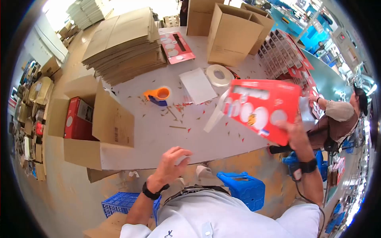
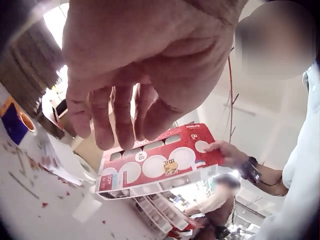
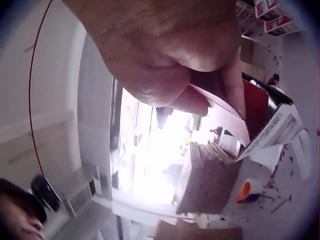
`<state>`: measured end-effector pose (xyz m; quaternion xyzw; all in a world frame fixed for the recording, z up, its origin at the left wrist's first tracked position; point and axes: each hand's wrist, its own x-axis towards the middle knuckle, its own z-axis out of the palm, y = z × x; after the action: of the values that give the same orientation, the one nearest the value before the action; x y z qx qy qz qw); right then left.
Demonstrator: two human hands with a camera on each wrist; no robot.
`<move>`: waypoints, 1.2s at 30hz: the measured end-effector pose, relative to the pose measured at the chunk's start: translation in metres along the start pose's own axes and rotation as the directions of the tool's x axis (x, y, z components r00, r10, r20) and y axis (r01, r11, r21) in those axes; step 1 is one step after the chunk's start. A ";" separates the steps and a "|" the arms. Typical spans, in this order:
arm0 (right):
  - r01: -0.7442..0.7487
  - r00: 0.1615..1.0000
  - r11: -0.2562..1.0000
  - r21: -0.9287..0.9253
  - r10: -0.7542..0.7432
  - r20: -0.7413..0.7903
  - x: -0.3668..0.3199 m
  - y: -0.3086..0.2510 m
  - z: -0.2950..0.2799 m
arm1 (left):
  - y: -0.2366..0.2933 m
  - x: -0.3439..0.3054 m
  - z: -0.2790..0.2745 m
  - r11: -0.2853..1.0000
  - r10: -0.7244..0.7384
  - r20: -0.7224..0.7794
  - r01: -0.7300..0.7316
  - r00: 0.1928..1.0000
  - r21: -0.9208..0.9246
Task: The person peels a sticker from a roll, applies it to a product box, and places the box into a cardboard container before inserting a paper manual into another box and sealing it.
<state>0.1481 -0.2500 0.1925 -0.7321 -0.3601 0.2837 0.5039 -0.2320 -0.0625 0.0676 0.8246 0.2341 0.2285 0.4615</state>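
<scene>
Holding the red box [image 1: 262, 109] is our right hand [image 1: 295, 135], which grips it by the end nearest that hand. The box is up over the table [image 1: 154, 137], ahead and to the right of our left hand [image 1: 169, 166]. Our left hand has nothing in it, and its fingers are loosely bent. To its left stands an open brown carton [image 1: 115, 123], and ahead of it sits an orange roll [image 1: 163, 93]. We think the box is light and stiff, but its thin card could dent, and its smooth face might slip. The plain end, away from the grey slots, seems best to hold gently.
</scene>
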 end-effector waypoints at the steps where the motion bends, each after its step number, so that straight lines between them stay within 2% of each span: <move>1: 0.078 0.993 0.988 -0.134 -0.064 0.100 0.000 -0.002 0.027 | -0.007 -0.010 -0.013 1.000 -0.021 -0.037 0.021 0.999 0.017; 2: 0.205 0.963 0.925 -0.320 -0.133 0.232 -0.001 -0.004 0.055 | -0.013 -0.019 -0.025 0.999 -0.040 -0.071 0.042 0.997 0.032; 4: 0.463 0.874 0.668 -0.583 -0.237 0.424 -0.004 0.054 0.090 | -0.016 -0.033 -0.047 0.988 0.025 -0.179 0.003 0.983 0.155; 5: 0.620 0.774 0.523 -0.584 -0.286 0.565 -0.003 0.066 0.105 | -0.018 -0.038 -0.057 0.976 0.061 -0.223 -0.012 0.973 0.217; 6: 0.753 0.652 0.365 -0.547 -0.300 0.697 -0.005 0.079 0.118 | -0.022 -0.041 -0.064 0.959 0.108 -0.197 -0.050 0.974 0.280; 8: 0.870 0.493 0.245 -0.428 -0.431 0.756 0.000 0.120 0.143 | -0.030 -0.046 -0.075 0.910 0.188 -0.140 -0.118 0.972 0.399; 9: 0.913 0.406 0.180 -0.366 -0.486 0.774 0.000 0.140 0.152 | -0.034 -0.047 -0.076 0.887 0.193 -0.060 -0.148 0.979 0.437; 12: 0.910 0.408 0.188 -0.369 -0.251 0.878 -0.003 0.173 0.154 | -0.052 -0.041 -0.067 0.831 0.184 0.188 -0.255 0.965 0.495; 14: 0.925 0.380 0.097 -0.368 -0.293 0.877 0.003 0.181 0.153 | -0.077 -0.032 -0.050 0.807 0.149 0.319 -0.301 0.936 0.507; 18: 0.910 0.333 -0.072 -0.409 -0.463 0.822 0.017 0.195 0.150 | -0.125 0.001 -0.015 0.779 0.088 0.442 -0.338 0.893 0.528; 20: 0.822 0.556 0.050 -0.567 -0.283 0.782 0.030 0.238 0.120 | -0.150 0.013 0.004 0.773 0.053 0.449 -0.321 0.892 0.547; 21: 0.765 0.642 0.097 -0.636 -0.180 0.745 0.039 0.254 0.110 | -0.160 0.014 0.012 0.785 0.051 0.429 -0.302 0.902 0.541; 24: 0.520 0.852 0.475 -0.710 -0.232 0.469 0.088 0.206 0.124 | -0.186 0.007 0.031 0.795 0.030 0.338 -0.228 0.941 0.563; 26: 0.540 0.836 0.550 -0.637 -0.440 0.328 0.130 0.182 0.169 | -0.192 0.002 0.048 0.772 0.025 0.268 -0.189 0.963 0.607; 28: 0.565 0.815 0.574 -0.593 -0.499 0.293 0.174 0.159 0.218 | -0.186 0.000 0.059 0.780 -0.069 0.249 -0.103 0.966 0.617; 30: 0.575 0.797 0.576 -0.582 -0.556 0.236 0.218 0.167 0.270 | -0.181 0.003 0.072 0.779 -0.127 0.207 -0.031 0.970 0.626; 32: 0.504 0.847 0.585 -0.635 -0.480 0.231 0.244 0.171 0.313 | -0.174 0.007 0.078 0.784 -0.166 0.192 0.012 0.967 0.621; 36: 0.390 0.914 0.539 -0.746 -0.325 0.243 0.273 0.188 0.354 | -0.166 0.012 0.074 0.786 -0.220 0.193 0.057 0.956 0.616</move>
<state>0.0761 0.1172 -0.1159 -0.7764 -0.6072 0.0168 0.1679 -0.2075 -0.0267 -0.1099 0.9311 0.2938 -0.0007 0.2163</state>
